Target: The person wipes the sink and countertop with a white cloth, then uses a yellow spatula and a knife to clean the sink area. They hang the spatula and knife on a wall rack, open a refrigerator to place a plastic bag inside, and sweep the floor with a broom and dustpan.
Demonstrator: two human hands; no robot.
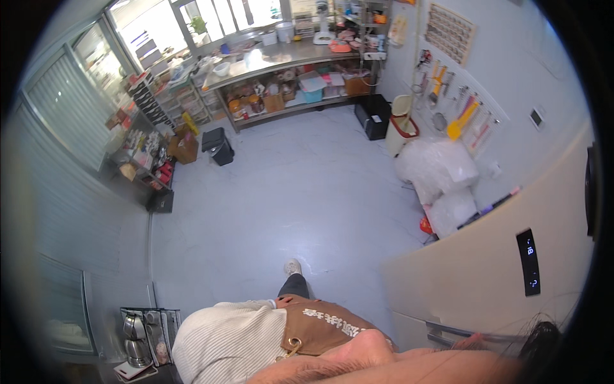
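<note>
My left hand (284, 302) rests against the front of a brown apron (316, 319) that bears white writing. Its wrist comes out of a cream ribbed sleeve (230, 331), and most of the fingers are hidden. At the lower right, part of my right hand (469, 341) shows beside the dark handle (443, 331) of a beige refrigerator (460, 273). Whether it grips the handle cannot be made out, since my face covers much of it. A lit display panel (528, 261) sits on the refrigerator door.
A steel worktable (268, 57) crowded with supplies stands at the far wall. Bags of white material (436, 168) lie along the right wall below a pegboard of utensils (460, 105). A grey bin (218, 146) and loaded shelves (144, 149) are left. Pale floor (288, 192) lies between.
</note>
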